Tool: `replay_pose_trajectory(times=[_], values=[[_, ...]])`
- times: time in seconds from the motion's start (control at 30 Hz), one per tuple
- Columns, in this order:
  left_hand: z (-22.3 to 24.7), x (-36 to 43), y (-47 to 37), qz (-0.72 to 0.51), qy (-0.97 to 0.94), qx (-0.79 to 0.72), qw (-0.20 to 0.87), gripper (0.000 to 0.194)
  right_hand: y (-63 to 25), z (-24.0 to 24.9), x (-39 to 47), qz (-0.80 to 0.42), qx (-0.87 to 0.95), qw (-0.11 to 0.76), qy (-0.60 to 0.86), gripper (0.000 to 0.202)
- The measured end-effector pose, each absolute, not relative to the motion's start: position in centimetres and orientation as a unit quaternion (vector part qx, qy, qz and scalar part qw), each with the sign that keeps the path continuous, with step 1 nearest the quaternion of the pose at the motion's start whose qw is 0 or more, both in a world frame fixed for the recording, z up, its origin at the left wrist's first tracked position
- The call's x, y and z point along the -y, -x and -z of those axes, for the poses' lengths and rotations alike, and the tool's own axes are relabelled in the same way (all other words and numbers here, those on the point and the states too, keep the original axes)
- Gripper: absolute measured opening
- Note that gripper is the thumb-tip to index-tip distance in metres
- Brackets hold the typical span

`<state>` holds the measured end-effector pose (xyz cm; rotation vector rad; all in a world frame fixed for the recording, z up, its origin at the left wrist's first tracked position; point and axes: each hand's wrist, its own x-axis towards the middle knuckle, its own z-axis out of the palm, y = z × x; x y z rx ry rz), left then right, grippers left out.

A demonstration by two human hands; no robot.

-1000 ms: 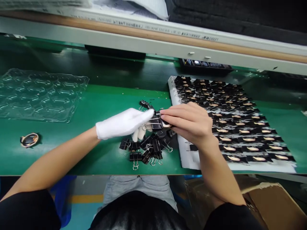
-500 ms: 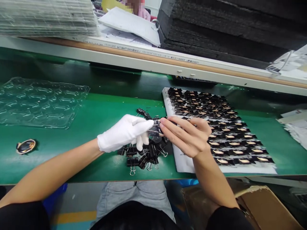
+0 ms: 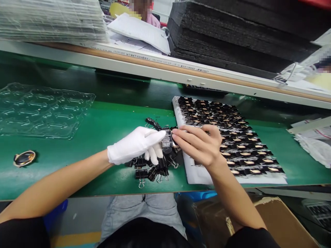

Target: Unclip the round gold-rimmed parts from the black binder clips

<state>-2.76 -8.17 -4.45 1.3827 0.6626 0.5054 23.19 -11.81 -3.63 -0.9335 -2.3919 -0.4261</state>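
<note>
My left hand [image 3: 141, 144], in a white glove, grips a black binder clip [image 3: 167, 142] with the thumb across its face. My bare right hand [image 3: 199, 143] meets it from the right, fingertips pinching a small gold-rimmed piece [image 3: 176, 147] at the clip's edge. Fingers hide most of that piece. Below the hands lies a loose pile of black binder clips [image 3: 141, 174] with wire handles. Right of them, a white foam board [image 3: 190, 174] carries many rows of binder clips [image 3: 249, 154] with gold-coloured pieces between them.
On the green table [image 3: 85, 175], a gold-rimmed oval piece [image 3: 25, 158] lies at the left below a clear plastic tray [image 3: 46, 110]. A shelf [image 3: 124, 63] crosses behind, bearing black foam sheets [image 3: 232, 38] and stacked clear trays [image 3: 51, 20]. A cardboard box [image 3: 281, 220] stands below right.
The view has shifted slightly. The binder clip in my hands has tilted a little more upright, and both hands stay together over the pile.
</note>
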Motion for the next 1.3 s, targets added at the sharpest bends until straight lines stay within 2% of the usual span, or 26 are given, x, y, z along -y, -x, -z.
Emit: replay_pose_trajectory(times=[0.03, 0.13, 0.17, 0.2, 0.23, 0.3, 0.37, 0.43, 0.53, 0.63, 0.77, 0.87, 0.97, 1.17, 1.3], values=[[4.3, 7.9, 2.9, -0.225, -0.631, -0.293, 0.682, 0.055, -23.4, 3.7, 11.9, 0.160, 0.878, 0.288, 0.348, 0.036], [3.9, 7.2, 3.5, -0.233, -0.672, -0.293, 0.639, 0.051, -23.9, 3.8, 12.6, 0.036, 0.853, 0.355, 0.380, 0.095], [3.8, 7.0, 3.6, -0.233, -0.686, -0.298, 0.621, 0.049, -24.0, 3.7, 13.0, -0.040, 0.839, 0.369, 0.398, 0.106], [3.7, 7.0, 3.7, -0.232, -0.700, -0.304, 0.604, 0.048, -24.0, 3.7, 13.3, -0.121, 0.818, 0.377, 0.418, 0.107], [3.6, 7.1, 3.6, -0.228, -0.713, -0.311, 0.586, 0.047, -24.1, 3.6, 13.6, -0.193, 0.790, 0.381, 0.440, 0.099], [3.5, 7.4, 3.5, -0.210, -0.743, -0.324, 0.547, 0.045, -24.1, 3.4, 14.2, -0.292, 0.730, 0.384, 0.484, 0.070], [3.4, 8.0, 3.1, -0.184, -0.786, -0.334, 0.487, 0.043, -24.4, 3.2, 14.6, -0.330, 0.698, 0.378, 0.511, 0.048], [3.4, 8.6, 2.5, -0.159, -0.830, -0.332, 0.418, 0.042, -25.1, 2.9, 15.2, -0.324, 0.704, 0.365, 0.516, 0.037], [3.4, 9.6, 1.1, -0.146, -0.875, -0.304, 0.348, 0.042, -26.7, 2.4, 16.7, -0.259, 0.746, 0.346, 0.506, 0.032], [3.4, 10.9, -1.0, -0.148, -0.890, -0.282, 0.325, 0.038, -28.9, 2.2, 18.9, -0.186, 0.771, 0.347, 0.500, 0.030], [4.4, 13.0, -4.9, -0.112, -0.898, -0.288, 0.312, 0.028, -32.3, 2.8, 21.9, -0.186, 0.762, 0.330, 0.525, 0.034], [5.8, 14.3, -8.0, -0.119, -0.934, -0.281, 0.183, 0.032, -34.8, 4.4, 23.4, -0.192, 0.760, 0.312, 0.537, 0.035], [7.0, 15.1, -10.7, -0.125, -0.949, -0.287, 0.043, 0.040, -36.9, 6.6, 24.0, -0.128, 0.773, 0.298, 0.545, 0.029], [7.4, 16.4, -13.4, -0.084, -0.947, -0.301, -0.073, 0.040, -38.6, 10.2, 24.1, 0.007, 0.792, 0.246, 0.558, 0.024], [7.7, 17.2, -13.7, -0.083, -0.941, -0.302, -0.127, 0.041, -38.5, 11.0, 24.2, 0.062, 0.808, 0.246, 0.532, 0.019]])
